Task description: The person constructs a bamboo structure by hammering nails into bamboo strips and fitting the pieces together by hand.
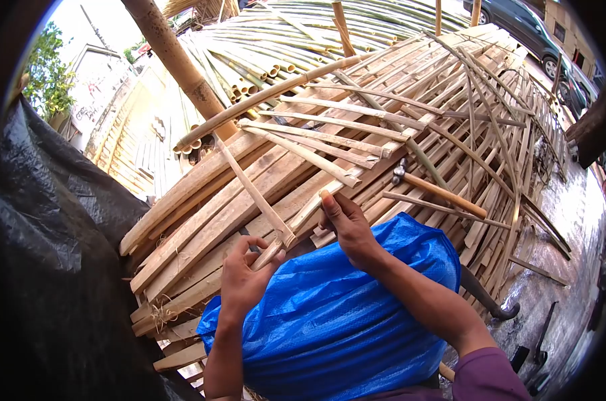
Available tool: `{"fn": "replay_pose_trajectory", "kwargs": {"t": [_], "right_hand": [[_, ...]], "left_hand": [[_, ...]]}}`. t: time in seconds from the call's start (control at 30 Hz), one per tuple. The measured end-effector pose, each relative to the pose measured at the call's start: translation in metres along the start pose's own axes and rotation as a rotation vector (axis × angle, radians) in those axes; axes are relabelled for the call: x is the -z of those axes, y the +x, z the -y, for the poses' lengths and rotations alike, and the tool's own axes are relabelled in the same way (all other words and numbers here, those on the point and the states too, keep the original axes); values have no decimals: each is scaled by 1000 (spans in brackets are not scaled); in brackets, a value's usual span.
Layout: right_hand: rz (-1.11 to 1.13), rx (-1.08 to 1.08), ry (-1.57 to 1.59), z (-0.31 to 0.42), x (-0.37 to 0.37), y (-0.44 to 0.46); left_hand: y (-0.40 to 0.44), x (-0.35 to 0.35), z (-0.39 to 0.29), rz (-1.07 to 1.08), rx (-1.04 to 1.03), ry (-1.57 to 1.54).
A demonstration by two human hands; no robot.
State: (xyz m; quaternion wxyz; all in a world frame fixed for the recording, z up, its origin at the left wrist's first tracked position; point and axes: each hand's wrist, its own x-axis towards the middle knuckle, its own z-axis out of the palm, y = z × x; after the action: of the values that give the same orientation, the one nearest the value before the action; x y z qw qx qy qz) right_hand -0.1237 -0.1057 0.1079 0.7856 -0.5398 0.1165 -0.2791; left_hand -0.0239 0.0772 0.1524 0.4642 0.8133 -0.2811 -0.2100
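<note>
My left hand (245, 275) is closed around the near end of a pale split bamboo strip (306, 212), low in front of me. Further up, my right hand (348, 230) grips what looks like the same strip, its thumb pressed on top. Another thin bamboo slat (251, 187) slants down from the upper left and meets the strip beside my left fingers. A hammer (443, 195) with a wooden handle lies on the slats to the right of my right hand. Blue plastic sheeting (336, 304) covers my lap beneath both forearms.
A large pile of split bamboo slats (216, 234) spreads ahead and right. Loose strips (316, 137) lie across it. A thick bamboo post (176, 60) rises at upper left. Round bamboo poles (283, 50) are stacked behind. Black sheeting (55, 254) hangs left; a car (524, 30) stands far right.
</note>
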Motion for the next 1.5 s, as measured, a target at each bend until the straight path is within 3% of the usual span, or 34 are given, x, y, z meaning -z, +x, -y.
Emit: {"fn": "replay_pose_trajectory", "kwargs": {"t": [0.4, 0.47, 0.53, 0.63, 0.8, 0.9, 1.13, 1.33, 1.5], "right_hand": [[12, 273, -71, 19, -50, 34], [54, 420, 127, 18, -65, 42], [26, 423, 273, 19, -83, 40], [-157, 362, 317, 8, -94, 39], [-183, 271, 574, -7, -97, 27], [-321, 243, 685, -4, -97, 23], [-249, -10, 775, 18, -79, 26], [-385, -241, 867, 18, -68, 33], [-328, -173, 755, -9, -61, 38]], "left_hand": [[-3, 11, -9, 8, 8, -333], [-6, 13, -14, -10, 68, -388], [-7, 13, -14, -3, 60, -397], [-8, 6, -16, -15, 24, -478], [-8, -5, -5, 35, -13, -497], [-8, -10, -4, 38, -23, -517], [-7, -17, -1, 28, -32, -305], [-4, -31, 8, 31, -56, -235], [3, -28, 18, 1, -21, -188]]}}
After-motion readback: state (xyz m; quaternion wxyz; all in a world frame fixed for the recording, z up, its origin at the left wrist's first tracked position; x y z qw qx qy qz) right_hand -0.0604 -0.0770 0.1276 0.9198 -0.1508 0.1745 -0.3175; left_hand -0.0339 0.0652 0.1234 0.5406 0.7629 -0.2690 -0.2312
